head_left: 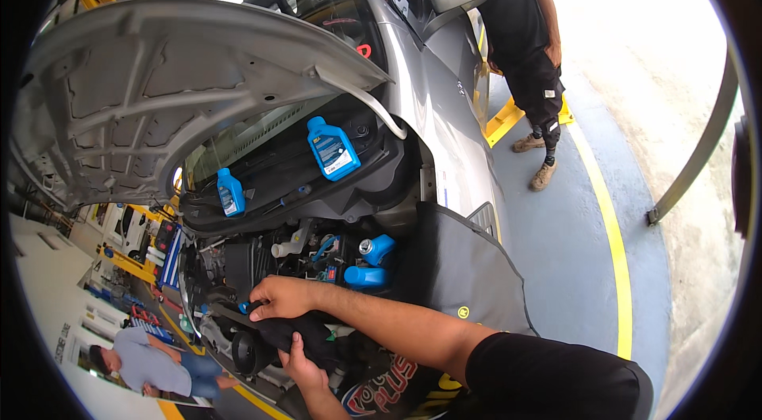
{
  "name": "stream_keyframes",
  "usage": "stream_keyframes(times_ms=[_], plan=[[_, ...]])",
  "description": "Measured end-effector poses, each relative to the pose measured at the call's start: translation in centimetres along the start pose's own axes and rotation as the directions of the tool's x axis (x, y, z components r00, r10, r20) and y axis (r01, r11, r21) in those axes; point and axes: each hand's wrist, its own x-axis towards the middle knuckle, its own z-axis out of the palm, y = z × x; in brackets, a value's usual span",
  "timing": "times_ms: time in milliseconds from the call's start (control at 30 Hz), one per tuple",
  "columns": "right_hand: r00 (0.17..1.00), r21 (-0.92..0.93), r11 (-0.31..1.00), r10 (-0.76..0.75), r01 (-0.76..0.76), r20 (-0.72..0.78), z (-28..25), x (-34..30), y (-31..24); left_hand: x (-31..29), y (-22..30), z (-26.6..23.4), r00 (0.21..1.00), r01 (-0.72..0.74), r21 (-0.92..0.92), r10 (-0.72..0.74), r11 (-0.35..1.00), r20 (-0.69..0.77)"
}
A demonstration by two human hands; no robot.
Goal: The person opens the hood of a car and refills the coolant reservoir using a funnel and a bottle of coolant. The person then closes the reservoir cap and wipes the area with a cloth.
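Both of my hands are over the open engine bay of a silver car (432,86). My right hand (282,298) reaches in from the right, its fingers curled down and pressed together. What they grip, if anything, is hidden; a small blue piece (244,307) shows beside the fingertips. Just below, my left hand (304,368) has its thumb up against a dark, soft-looking black thing (305,338), its kind unclear. Near my right forearm, a blue bottle (365,276) lies beside another blue bottle (379,248) whose pale round mouth faces left.
Two more blue bottles, one larger (333,152) and one smaller (230,192), rest below the windscreen. The raised hood (198,78) arches over the left. A black fender cover (468,265) drapes the near side. People stand by the door (508,31) and farther left (155,364).
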Motion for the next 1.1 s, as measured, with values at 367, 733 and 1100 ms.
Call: stream_keyframes(times_ms=[367,733,1100], plan=[[0.974,0.181,0.977,-0.07,0.111,-0.216,1.5,0.4,-8.5,-4.4,7.2,3.5,0.951,-0.258,0.399,0.304,0.88,-0.055],[0.984,-0.096,0.982,-0.154,0.162,0.088,-1.9,-9.1,-14.8,-11.0,7.7,2.2,0.99,-0.042,-0.101,0.028,0.994,-0.138],[0.996,-0.16,0.984,0.086,-0.085,-0.001,-12.4,-12.7,-15.5,-16.7,1.8,-0.5,0.995,0.098,0.277,-0.097,0.956,-0.017]])
